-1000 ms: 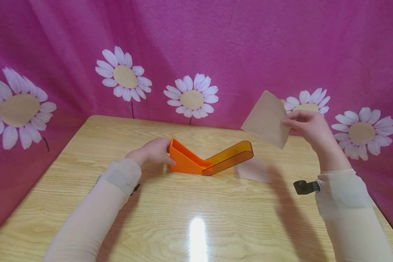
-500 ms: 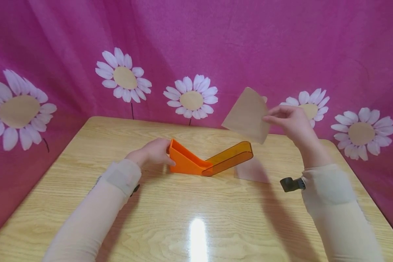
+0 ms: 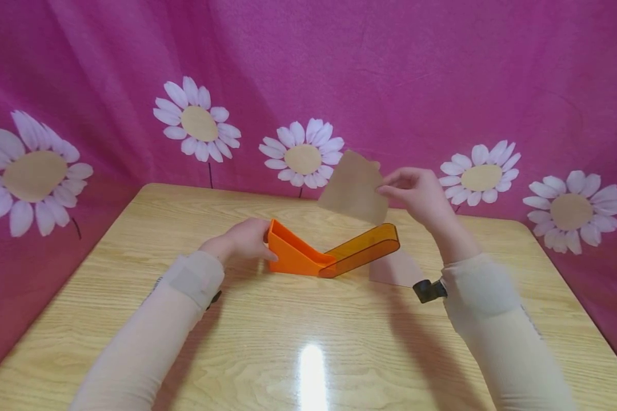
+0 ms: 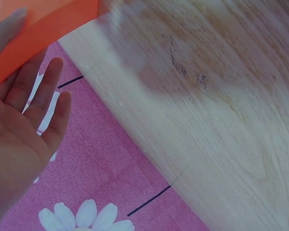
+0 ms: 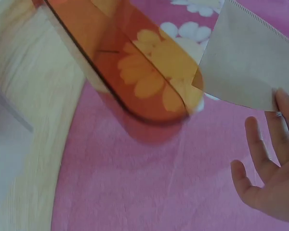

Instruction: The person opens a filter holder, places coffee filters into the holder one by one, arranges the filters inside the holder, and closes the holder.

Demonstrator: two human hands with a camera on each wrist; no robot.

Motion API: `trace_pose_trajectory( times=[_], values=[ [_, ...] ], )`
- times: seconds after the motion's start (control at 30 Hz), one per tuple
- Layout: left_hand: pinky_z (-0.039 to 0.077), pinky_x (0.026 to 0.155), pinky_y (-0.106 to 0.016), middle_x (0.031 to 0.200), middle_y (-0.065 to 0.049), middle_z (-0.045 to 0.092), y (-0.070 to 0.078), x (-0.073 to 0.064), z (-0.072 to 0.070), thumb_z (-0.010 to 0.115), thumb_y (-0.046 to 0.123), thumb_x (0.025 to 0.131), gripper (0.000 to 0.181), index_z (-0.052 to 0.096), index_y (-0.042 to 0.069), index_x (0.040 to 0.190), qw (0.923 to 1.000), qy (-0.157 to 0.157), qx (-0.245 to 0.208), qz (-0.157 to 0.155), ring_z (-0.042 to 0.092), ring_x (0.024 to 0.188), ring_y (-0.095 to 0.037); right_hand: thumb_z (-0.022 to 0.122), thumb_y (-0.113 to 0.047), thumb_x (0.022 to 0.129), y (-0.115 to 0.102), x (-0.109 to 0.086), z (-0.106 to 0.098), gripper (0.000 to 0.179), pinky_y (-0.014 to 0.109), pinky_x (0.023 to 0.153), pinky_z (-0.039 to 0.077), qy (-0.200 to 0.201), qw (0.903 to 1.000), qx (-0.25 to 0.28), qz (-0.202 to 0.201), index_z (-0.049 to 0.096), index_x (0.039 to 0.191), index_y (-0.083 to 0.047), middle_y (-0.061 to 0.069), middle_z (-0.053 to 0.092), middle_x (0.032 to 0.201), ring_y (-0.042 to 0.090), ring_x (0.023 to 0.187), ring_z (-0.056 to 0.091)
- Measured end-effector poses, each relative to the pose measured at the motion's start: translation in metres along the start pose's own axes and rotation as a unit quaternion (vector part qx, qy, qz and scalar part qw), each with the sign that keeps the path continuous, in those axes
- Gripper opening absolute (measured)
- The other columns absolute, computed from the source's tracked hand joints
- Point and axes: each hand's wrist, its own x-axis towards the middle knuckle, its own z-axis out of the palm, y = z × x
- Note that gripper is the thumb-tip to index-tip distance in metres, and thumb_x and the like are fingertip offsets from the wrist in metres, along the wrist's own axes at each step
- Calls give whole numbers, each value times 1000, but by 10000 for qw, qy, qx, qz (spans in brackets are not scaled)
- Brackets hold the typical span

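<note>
My left hand grips the tall left end of an orange plastic holder on the table, thumb on the near face and fingers behind. The holder's see-through amber lid is swung open to the right. With thumb and forefinger, my right hand pinches a tan paper coffee filter by its right edge, above and behind the lid. A crimped seam shows along the filter in the right wrist view, where the other fingers are loosely bent.
A pale flat sheet lies on the wooden table just right of the lid, partly behind the right wrist's black camera. A pink cloth with white daisies hangs behind the table and at its sides.
My right hand has carried the coffee filter leftward, and lately a little lower, from right of the lid to above it. The left hand and the orange holder have stayed put.
</note>
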Motion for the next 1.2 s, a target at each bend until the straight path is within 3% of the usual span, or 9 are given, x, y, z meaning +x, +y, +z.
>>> trace_pose_trajectory(
  times=[0.23, 0.37, 0.63, 1.2],
  values=[
    [43, 98, -39, 107, -3, 67, 1, 1, 2, 77, 14, 76, 41, 60, 9, 114, 9998, -40, -118, -157, 58, 95, -19, 68, -17, 85, -3, 2, 15, 24, 18, 70, 53, -297, 9994, 176, 75, 65, 100, 2, -6, 65, 81, 5, 75, 59],
    [42, 99, -41, 107, -3, 67, 1, 1, 2, 76, 14, 76, 42, 60, 9, 114, 9998, -49, -123, -164, 57, 95, -19, 68, -17, 85, -4, 4, 19, 22, 23, 73, 51, -310, 9995, 89, 19, 65, 98, 1, -5, 66, 79, 7, 74, 59],
    [42, 99, -40, 107, -3, 67, 2, 0, 1, 77, 14, 76, 41, 60, 9, 114, 9997, -51, -89, -217, 57, 95, -19, 67, -16, 85, -2, 5, 33, 18, 28, 76, 46, -369, 9992, -121, -27, 66, 95, -1, 11, 68, 89, 17, 81, 59],
    [43, 99, -39, 107, -4, 67, 1, 1, 0, 77, 15, 76, 42, 61, 8, 114, 9999, -39, 25, -143, 59, 96, -19, 67, -14, 85, -1, 9, 56, 15, 35, 80, 47, -742, 9970, -236, -44, 66, 95, -2, 15, 68, 92, 25, 90, 61]
  ],
)
